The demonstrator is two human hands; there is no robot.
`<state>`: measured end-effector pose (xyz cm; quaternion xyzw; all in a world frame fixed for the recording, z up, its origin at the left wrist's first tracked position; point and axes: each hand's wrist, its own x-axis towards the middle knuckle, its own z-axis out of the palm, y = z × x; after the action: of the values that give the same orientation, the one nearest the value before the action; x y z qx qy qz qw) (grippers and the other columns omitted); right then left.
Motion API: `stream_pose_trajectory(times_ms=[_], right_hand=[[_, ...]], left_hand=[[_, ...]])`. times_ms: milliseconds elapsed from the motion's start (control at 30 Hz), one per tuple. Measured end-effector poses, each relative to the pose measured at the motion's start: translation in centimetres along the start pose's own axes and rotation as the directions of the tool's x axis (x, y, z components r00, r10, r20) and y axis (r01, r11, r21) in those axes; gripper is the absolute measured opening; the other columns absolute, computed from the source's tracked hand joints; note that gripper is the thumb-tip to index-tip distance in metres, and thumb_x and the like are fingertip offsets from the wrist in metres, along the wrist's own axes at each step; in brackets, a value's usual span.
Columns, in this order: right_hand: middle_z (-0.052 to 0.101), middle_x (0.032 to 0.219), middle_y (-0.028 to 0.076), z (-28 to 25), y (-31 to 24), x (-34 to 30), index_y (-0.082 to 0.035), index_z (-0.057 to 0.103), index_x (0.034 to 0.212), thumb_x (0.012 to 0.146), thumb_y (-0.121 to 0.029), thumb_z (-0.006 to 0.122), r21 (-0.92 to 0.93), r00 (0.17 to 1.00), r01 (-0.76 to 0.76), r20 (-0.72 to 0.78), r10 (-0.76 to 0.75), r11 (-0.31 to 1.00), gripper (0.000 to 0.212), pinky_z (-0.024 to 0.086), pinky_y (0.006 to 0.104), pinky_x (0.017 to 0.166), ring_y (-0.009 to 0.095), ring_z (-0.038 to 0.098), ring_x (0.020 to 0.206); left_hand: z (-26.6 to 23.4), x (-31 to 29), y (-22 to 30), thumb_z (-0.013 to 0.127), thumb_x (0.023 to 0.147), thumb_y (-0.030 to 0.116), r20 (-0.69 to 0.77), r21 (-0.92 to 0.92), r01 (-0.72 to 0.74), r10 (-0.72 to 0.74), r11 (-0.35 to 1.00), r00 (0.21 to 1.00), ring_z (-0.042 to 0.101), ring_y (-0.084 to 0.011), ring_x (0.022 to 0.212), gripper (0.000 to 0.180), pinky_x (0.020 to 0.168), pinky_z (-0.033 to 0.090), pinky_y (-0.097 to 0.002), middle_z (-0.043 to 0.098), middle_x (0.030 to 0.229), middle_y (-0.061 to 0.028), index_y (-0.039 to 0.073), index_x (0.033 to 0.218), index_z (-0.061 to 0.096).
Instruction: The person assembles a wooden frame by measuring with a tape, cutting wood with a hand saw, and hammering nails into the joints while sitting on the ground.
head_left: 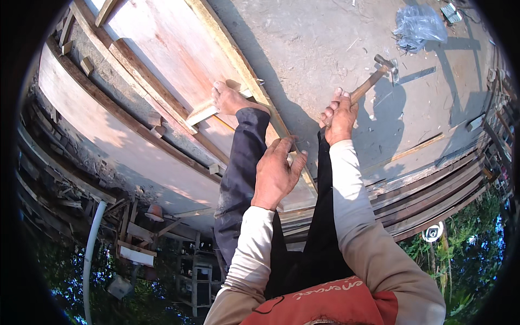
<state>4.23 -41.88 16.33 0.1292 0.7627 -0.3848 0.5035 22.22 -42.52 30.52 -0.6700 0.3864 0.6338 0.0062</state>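
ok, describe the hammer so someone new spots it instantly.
Start at the grey ground right of the long wooden beam, then find the right hand. The hammer sticks up and rightward out of its fist. It has a wooden handle topped by a crosswise metal head, and unlike the clear plastic bag beyond, it's gripped.

Shirt [325,309]: red front, white lettering; sleeves [348,176]: long, pale, creased; trousers [241,162]: dark, full-length; foot [229,101]: bare.

A head-worn fisheye is facing down, fairly close above the bare left hand [277,176] and bare right hand [341,119]. Outer parts are probably bending.
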Motion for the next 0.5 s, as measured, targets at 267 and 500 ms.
stream_pose_trajectory(times_ms=[267, 500], right_hand=[[0.05, 0.075, 0.0, -5.4, 0.9, -2.4, -0.011, 0.051, 0.101, 0.098, -0.041, 0.061, -0.494, 0.786, -0.385, 0.266, 0.557, 0.78, 0.032, 0.039, 0.0269, 0.043, 0.009, 0.046, 0.051], [0.052, 0.078, -0.001, -1.5, 3.1, 0.4, -0.011, 0.054, 0.105, 0.102, -0.047, 0.052, 0.176, 0.998, -0.058, 0.022, 0.055, 0.983, 0.036, 0.048, 0.0303, 0.063, 0.009, 0.052, 0.065]], left_hand=[[0.3, 0.5, -1.3, 0.07, 0.09, 0.024, -0.047, 0.014, -0.024, 0.025, 1.0, 0.999, 0.067, -0.0304, 0.099, 0.039, 0.086, 0.052, -0.0387, 0.068, 0.104, -0.0151, 0.003, 0.123, 0.064], [1.0, 1.0, -0.3, 0.069, 0.091, 0.024, -0.007, 0.035, -0.079, 0.079, 0.996, 0.997, 0.067, -0.0311, 0.097, 0.039, 0.085, 0.052, -0.0388, 0.068, 0.104, -0.0157, 0.002, 0.123, 0.064]])
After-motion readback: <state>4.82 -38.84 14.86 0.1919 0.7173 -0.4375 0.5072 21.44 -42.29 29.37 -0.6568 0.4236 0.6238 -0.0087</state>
